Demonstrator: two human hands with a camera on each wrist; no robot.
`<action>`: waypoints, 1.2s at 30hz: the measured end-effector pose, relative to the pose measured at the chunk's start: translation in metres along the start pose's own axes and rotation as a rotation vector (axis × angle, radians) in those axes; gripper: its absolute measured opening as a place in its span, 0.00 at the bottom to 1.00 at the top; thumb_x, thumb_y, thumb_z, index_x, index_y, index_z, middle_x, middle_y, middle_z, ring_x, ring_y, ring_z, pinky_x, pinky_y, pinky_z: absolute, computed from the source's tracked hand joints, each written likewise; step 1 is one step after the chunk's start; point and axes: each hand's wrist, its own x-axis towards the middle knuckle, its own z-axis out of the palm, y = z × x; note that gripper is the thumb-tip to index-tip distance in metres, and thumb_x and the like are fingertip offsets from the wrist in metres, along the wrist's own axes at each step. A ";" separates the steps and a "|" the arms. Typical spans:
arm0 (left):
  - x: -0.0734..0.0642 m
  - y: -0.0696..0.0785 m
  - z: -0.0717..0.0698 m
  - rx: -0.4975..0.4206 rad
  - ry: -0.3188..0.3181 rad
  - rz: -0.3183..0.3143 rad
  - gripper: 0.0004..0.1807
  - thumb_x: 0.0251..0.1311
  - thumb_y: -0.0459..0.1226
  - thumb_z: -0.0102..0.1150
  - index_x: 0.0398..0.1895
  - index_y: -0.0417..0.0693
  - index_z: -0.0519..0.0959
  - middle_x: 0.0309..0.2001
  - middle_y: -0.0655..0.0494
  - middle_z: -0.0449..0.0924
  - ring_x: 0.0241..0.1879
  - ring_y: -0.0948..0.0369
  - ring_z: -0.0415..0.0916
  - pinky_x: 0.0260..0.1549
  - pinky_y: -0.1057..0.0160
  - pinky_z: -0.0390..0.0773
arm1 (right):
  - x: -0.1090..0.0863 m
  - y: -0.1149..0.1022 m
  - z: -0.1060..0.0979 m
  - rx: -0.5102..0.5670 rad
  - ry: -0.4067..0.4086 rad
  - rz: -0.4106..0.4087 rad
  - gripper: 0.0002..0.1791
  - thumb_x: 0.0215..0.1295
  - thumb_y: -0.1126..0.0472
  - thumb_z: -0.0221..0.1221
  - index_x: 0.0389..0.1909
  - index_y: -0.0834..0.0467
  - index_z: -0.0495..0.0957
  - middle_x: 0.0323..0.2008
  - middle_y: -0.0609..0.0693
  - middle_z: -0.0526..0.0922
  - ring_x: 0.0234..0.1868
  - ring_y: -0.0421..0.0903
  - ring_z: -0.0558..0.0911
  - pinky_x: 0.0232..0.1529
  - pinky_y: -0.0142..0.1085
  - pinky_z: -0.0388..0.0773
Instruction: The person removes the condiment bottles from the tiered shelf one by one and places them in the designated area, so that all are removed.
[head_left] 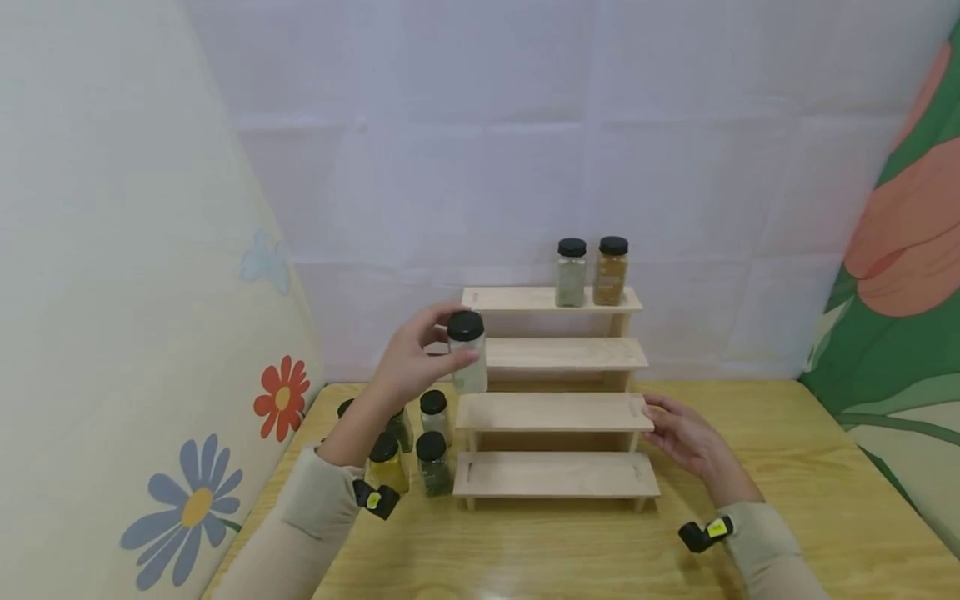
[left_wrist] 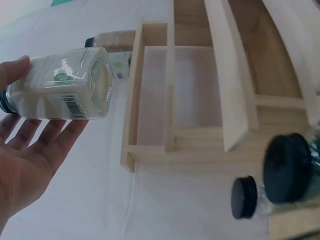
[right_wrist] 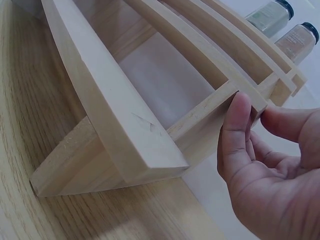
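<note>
My left hand (head_left: 414,357) grips a spice jar (head_left: 468,367) with a black lid between thumb and fingers. It holds the jar upright in front of the left ends of the upper shelves. Pale contents and a barcode label on this clear jar (left_wrist: 65,85) show in the left wrist view. With thumb and fingers, my right hand (right_wrist: 280,160) pinches the right end of a shelf board on the four-step wooden rack (head_left: 555,410). On the top step stand a jar of pale green seasoning (head_left: 572,279) and a jar of orange-brown spice (head_left: 611,275).
Left of the rack, several more black-lidded jars stand on the wooden table (head_left: 525,550), among them a yellow one (head_left: 388,473) and a dark green one (head_left: 434,473). My left forearm partly hides this group. A white cloth (head_left: 450,167) hangs behind; painted panels flank both sides.
</note>
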 end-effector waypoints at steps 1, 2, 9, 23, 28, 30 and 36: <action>-0.005 -0.001 -0.002 0.003 0.003 -0.001 0.32 0.60 0.38 0.72 0.67 0.51 0.72 0.55 0.48 0.76 0.49 0.52 0.78 0.38 0.57 0.81 | 0.000 0.000 0.000 0.000 0.003 0.001 0.08 0.78 0.65 0.52 0.49 0.50 0.76 0.39 0.46 0.84 0.37 0.38 0.83 0.40 0.29 0.82; -0.009 -0.002 -0.003 -0.002 0.007 -0.005 0.32 0.59 0.37 0.73 0.66 0.51 0.73 0.55 0.48 0.76 0.49 0.52 0.78 0.37 0.57 0.80 | 0.000 0.000 0.000 0.000 0.005 0.002 0.08 0.78 0.65 0.52 0.49 0.50 0.76 0.39 0.46 0.84 0.37 0.38 0.82 0.40 0.29 0.82; -0.039 -0.017 -0.012 -0.086 0.005 -0.054 0.31 0.58 0.33 0.72 0.65 0.48 0.73 0.55 0.48 0.76 0.50 0.54 0.77 0.38 0.59 0.81 | 0.000 0.000 0.001 -0.008 0.022 0.012 0.10 0.77 0.65 0.53 0.54 0.53 0.73 0.39 0.46 0.83 0.36 0.38 0.82 0.39 0.28 0.81; -0.088 -0.039 -0.012 -0.058 -0.011 -0.153 0.33 0.58 0.37 0.73 0.67 0.46 0.71 0.53 0.43 0.80 0.52 0.52 0.80 0.43 0.63 0.82 | 0.000 -0.001 0.001 -0.012 0.023 0.013 0.13 0.77 0.64 0.53 0.59 0.56 0.70 0.39 0.47 0.83 0.37 0.39 0.82 0.40 0.28 0.82; -0.100 -0.046 -0.009 -0.076 0.000 -0.211 0.34 0.56 0.38 0.75 0.66 0.48 0.72 0.55 0.44 0.80 0.52 0.49 0.79 0.44 0.62 0.82 | -0.001 0.000 0.002 -0.019 0.021 0.010 0.09 0.78 0.65 0.53 0.52 0.52 0.74 0.39 0.47 0.83 0.37 0.39 0.82 0.39 0.28 0.82; -0.104 -0.051 -0.007 -0.106 -0.011 -0.218 0.34 0.56 0.36 0.75 0.66 0.47 0.72 0.54 0.43 0.80 0.51 0.51 0.80 0.43 0.61 0.82 | -0.001 0.000 0.002 -0.020 0.025 0.016 0.08 0.78 0.65 0.52 0.49 0.49 0.75 0.39 0.47 0.83 0.37 0.39 0.82 0.40 0.28 0.82; -0.118 -0.066 -0.003 -0.127 -0.048 -0.219 0.34 0.54 0.35 0.76 0.65 0.45 0.72 0.54 0.47 0.80 0.50 0.59 0.80 0.48 0.62 0.80 | -0.002 -0.001 0.003 -0.010 0.035 0.023 0.08 0.77 0.65 0.53 0.50 0.50 0.75 0.39 0.47 0.84 0.37 0.39 0.82 0.40 0.29 0.82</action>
